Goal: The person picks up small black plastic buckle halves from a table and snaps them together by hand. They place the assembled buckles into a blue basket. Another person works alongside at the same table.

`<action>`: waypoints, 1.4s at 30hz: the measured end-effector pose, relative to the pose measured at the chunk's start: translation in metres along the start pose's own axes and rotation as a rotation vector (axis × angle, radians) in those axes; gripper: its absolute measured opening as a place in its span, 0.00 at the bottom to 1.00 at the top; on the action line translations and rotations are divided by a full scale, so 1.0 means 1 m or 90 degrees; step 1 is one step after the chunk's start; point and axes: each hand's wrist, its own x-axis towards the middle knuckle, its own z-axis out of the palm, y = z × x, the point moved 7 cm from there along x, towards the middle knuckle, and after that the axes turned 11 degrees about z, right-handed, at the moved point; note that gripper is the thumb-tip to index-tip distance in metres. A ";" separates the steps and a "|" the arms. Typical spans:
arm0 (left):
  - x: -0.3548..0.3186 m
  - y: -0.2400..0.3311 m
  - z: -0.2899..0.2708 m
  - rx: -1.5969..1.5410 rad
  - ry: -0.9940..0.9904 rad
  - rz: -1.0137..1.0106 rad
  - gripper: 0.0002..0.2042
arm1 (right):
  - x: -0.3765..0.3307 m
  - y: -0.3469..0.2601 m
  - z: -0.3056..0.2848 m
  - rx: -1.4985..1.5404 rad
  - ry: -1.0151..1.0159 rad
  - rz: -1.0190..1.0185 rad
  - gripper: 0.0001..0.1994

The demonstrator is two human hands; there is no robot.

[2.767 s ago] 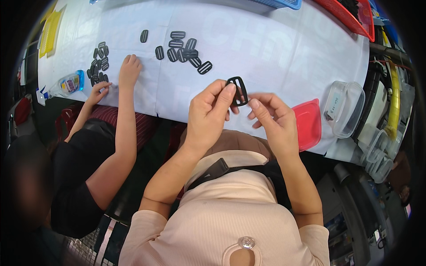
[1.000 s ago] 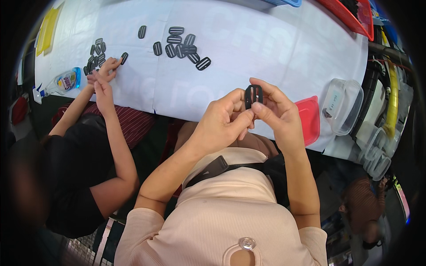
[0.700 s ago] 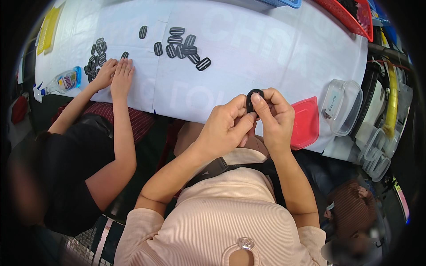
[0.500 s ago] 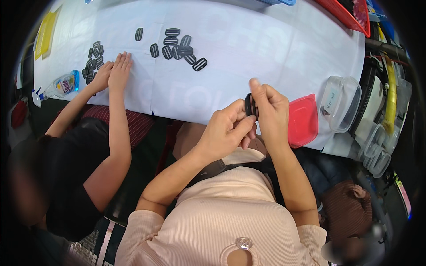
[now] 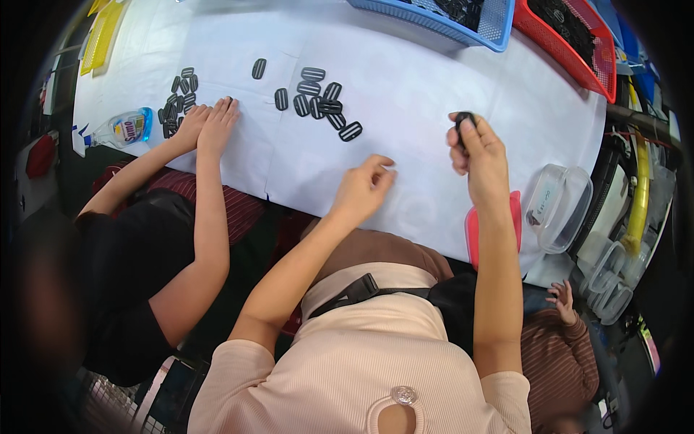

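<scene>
My right hand (image 5: 481, 148) is raised over the right side of the table, closed on a black strap slider buckle (image 5: 464, 124) between thumb and fingers. Lower and to the left, my left hand (image 5: 363, 186) hovers above the table edge, its fingers loosely curved and the thumb apart, with nothing visible in it. Ahead of that hand lies a loose group of similar black slider buckles (image 5: 350, 131), some overlapping. One more slider buckle (image 5: 259, 69) rests apart at the far left of the group.
A co-worker's hands (image 5: 210, 129) rest on the table at left, beside another buckle pile (image 5: 173, 108) and a spray bottle (image 5: 130, 129). Blue (image 5: 499, 32) and red (image 5: 607, 79) baskets with black pieces stand far right. A red lid (image 5: 473, 235) and clear containers (image 5: 560, 210) lie nearer right.
My hands have come apart. The right one has moved up and forward with the buckle; the left has let go of it. The view has shifted, showing more of the baskets.
</scene>
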 end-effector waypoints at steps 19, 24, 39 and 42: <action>0.054 -0.044 -0.062 0.246 0.183 0.038 0.10 | 0.126 -0.130 0.001 -0.523 0.418 -0.371 0.20; 0.043 -0.015 -0.061 -0.219 0.156 -0.099 0.07 | 0.080 -0.076 0.016 -0.447 0.224 -0.272 0.16; -0.016 0.099 -0.067 -0.379 0.098 0.077 0.10 | -0.051 -0.004 0.070 -0.069 -0.094 -0.036 0.13; -0.025 0.102 -0.069 -0.399 0.093 0.069 0.10 | -0.057 -0.004 0.070 -0.039 -0.105 -0.031 0.12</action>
